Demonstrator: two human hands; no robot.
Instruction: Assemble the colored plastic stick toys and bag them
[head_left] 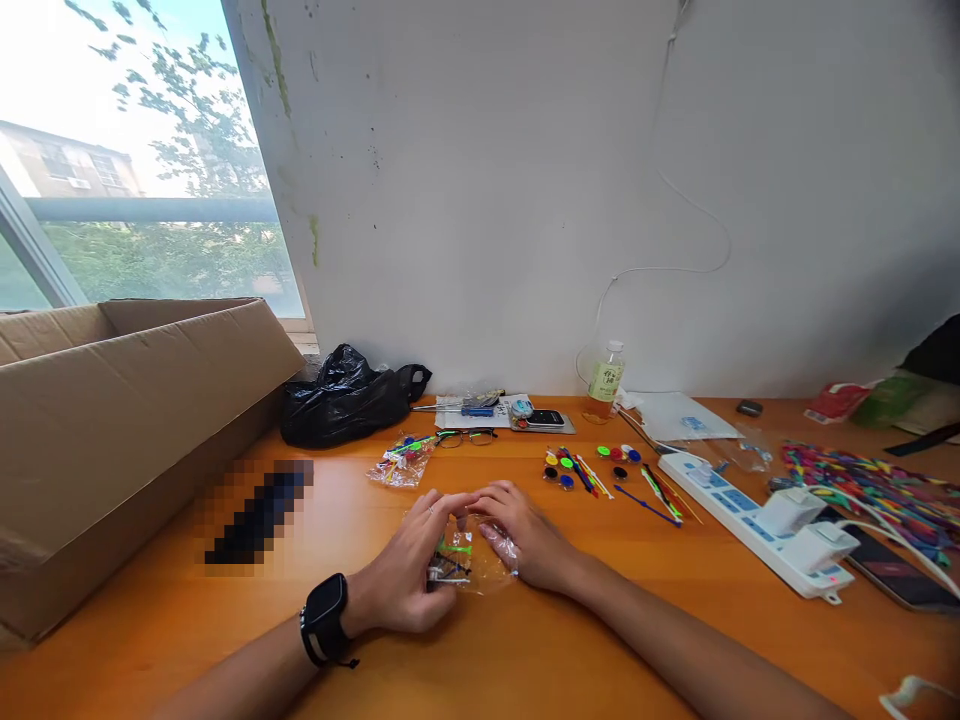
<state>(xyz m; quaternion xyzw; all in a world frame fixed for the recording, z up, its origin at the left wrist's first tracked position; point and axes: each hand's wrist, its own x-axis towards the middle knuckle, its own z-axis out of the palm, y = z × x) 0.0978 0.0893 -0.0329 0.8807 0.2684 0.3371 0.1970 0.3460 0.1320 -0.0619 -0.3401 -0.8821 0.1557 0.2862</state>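
Note:
A clear plastic bag (pixel 487 573) lies on the table in front of me, with green, black and white thin plastic pieces (pixel 454 568) in its left part. My left hand (pixel 411 565), wearing a black watch on the wrist, curls around the bag's left side, thumb low and fingers at the top. From the other side, my right hand (pixel 529 535) grips the bag's upper right edge with bent fingers. The fingertips of both hands meet at the top of the bag, where they partly hide it.
Beyond my hands are a filled clear packet (pixel 405 462), glasses (pixel 466 438), coloured discs (pixel 566 482) and thin sticks (pixel 592 475). A power strip (pixel 750 520) and a coloured pile (pixel 870 490) lie right. A cardboard box (pixel 150 430) stands left; a bottle (pixel 604 385) stands behind.

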